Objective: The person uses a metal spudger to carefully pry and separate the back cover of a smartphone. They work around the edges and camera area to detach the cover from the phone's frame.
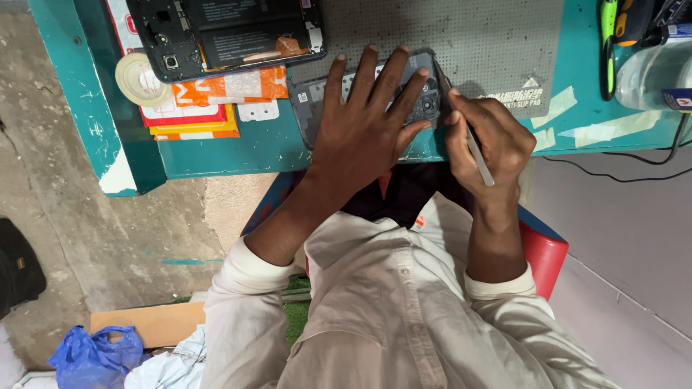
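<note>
My left hand [364,119] lies flat, fingers spread, pressing a grey phone back cover [425,104] with a camera cluster down on the teal bench edge. My right hand [486,140] is closed on a thin silver tool [479,155] held like a pen, its tip at the cover's right edge. An opened black phone [227,32] with its battery and board exposed lies further back to the left.
A grey perforated anti-slip mat [461,39] covers the bench centre. A tape roll [137,79] and orange-red packets [216,94] lie left. A clear bottle [656,72], green-yellow tools [613,29] and a black cable [634,162] sit right. Below: concrete floor, blue bag [94,356], red stool [544,248].
</note>
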